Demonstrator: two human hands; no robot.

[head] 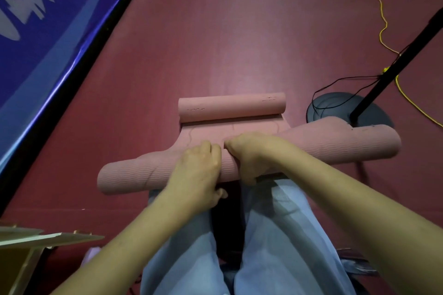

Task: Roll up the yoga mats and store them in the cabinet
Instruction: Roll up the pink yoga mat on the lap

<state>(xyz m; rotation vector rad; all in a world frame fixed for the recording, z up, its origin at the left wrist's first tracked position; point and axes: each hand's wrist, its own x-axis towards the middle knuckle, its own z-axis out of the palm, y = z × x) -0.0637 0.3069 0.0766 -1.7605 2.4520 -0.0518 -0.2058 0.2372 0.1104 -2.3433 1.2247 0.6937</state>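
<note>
On dark red floor (239,31), both hands (199,167) (251,153) gripping pink mat roll (335,146), blue banner (48,31) alongside.

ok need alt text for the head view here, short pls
Seen from above, a person's left hand and right hand grip the middle of a pink yoga mat roll on a dark red floor. The mat's far end is curled too; a black stand rises at right.

A dark red floor (215,31) meets a blue printed banner (48,31); a black round-based stand (335,108) rises at right.
</note>
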